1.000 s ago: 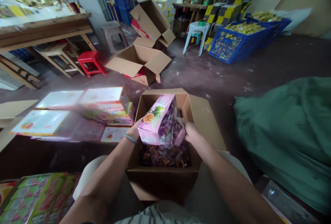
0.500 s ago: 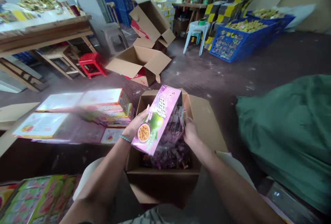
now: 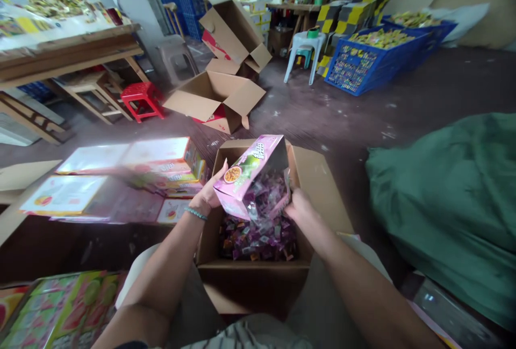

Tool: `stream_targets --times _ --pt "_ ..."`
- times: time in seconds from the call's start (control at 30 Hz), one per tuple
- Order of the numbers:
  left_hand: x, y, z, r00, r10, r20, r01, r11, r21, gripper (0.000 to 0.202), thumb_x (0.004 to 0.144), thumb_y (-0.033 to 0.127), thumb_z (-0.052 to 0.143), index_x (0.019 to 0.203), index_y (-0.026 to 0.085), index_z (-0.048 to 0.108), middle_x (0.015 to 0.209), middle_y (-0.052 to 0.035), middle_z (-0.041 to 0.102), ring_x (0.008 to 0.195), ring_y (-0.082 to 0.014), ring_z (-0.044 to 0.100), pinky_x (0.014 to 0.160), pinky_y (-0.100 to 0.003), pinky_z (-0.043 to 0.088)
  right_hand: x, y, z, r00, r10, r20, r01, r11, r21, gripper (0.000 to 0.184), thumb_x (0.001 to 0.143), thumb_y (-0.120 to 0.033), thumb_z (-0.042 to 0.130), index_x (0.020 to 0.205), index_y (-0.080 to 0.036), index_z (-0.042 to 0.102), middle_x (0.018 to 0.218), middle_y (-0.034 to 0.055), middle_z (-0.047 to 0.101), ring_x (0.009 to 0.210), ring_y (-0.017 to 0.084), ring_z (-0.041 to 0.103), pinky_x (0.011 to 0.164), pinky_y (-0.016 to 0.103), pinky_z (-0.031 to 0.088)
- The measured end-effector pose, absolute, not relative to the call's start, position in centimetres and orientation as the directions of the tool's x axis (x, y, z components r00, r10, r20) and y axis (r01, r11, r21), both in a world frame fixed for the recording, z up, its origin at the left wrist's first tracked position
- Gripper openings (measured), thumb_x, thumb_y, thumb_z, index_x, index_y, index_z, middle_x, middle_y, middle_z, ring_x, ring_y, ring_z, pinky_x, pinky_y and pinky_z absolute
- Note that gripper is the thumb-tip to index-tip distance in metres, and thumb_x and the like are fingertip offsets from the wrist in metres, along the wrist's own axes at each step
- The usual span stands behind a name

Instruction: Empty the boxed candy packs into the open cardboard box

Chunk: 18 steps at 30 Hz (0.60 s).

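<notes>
A pink printed box [image 3: 252,169] with a clear window is tilted over an open cardboard carton [image 3: 322,187] between my knees. My left hand [image 3: 209,193] grips the box's left side, fingers wrapped around it. My right hand [image 3: 298,210] holds the box's lower right edge, where the open end faces down. Purple wrapped candies [image 3: 258,236] lie in a heap in the carton under the box.
Flat pink and yellow printed boxes [image 3: 121,174] lie on the floor at left, more [image 3: 52,308] at bottom left. A green sack [image 3: 447,204] sits to the right. Open cartons [image 3: 217,96], a red stool [image 3: 139,96], a white stool [image 3: 308,50] and blue crates [image 3: 363,61] stand beyond.
The pink box has dropped lower and tipped flatter over the carton, its open end nearer the candy heap. Both hands have kept their hold.
</notes>
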State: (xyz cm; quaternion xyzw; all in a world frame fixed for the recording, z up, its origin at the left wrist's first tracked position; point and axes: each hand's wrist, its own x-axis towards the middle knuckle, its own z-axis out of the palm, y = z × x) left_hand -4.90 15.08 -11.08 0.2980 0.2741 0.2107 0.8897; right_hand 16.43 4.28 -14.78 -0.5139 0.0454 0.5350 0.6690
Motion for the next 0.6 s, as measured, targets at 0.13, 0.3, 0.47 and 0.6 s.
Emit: stream_targets --times 0.13,0.3,0.47,0.6 --pt "-6.0 15.2 -11.3 0.741 0.572 -0.351 -0.105 0.615 0.782 0.076 0.080 0.071 0.072 0.130 0.014 0.069 0.129 -0.0168 0.073 0.124 -0.0339 0.066 0.108 -0.043 0.049 17.1 4.2 -14.9 0.472 0.609 -0.637 -0.755 -0.094 -0.649 0.030 0.105 -0.017 0.042 0.078 -0.022 0.054 0.057 -0.0054 0.056 0.048 0.012 0.056 0.049 0.019 0.050" --pt "-5.9 13.8 -9.7 0.725 0.638 -0.260 0.008 0.370 0.929 0.085 0.071 0.040 0.090 0.147 0.023 0.057 0.137 -0.0114 0.070 0.120 -0.0297 0.067 0.100 -0.037 0.051 16.6 3.8 -13.6 0.463 0.650 -0.602 -0.744 -0.083 -0.663 0.022 0.108 -0.031 0.044 0.095 -0.024 0.061 0.073 -0.0028 0.066 0.059 0.015 0.062 0.059 0.026 0.058" --pt "-6.4 14.1 -8.5 0.619 0.754 -0.221 -0.196 0.421 0.886 0.082 0.065 0.035 0.085 0.141 0.017 0.063 0.119 -0.0109 0.077 0.099 -0.0275 0.073 0.079 -0.030 0.053 16.7 2.0 -11.3 0.134 0.942 -0.307 -0.625 -0.160 -0.764 0.017 0.096 -0.039 0.063 0.108 -0.028 0.068 0.114 0.0031 0.074 0.111 0.023 0.068 0.100 0.044 0.057" --pt "-7.8 14.8 -8.2 0.679 0.723 -0.131 -0.276 0.416 0.867 0.078 0.064 0.031 0.081 0.139 0.015 0.065 0.116 -0.0106 0.078 0.086 -0.0229 0.073 0.073 -0.029 0.050 17.1 0.5 -9.9 -0.071 0.991 -0.115 -0.315 -0.132 -0.940 0.039 0.082 -0.036 0.079 0.121 -0.034 0.072 0.142 0.0012 0.063 0.143 0.028 0.046 0.125 0.053 0.032"
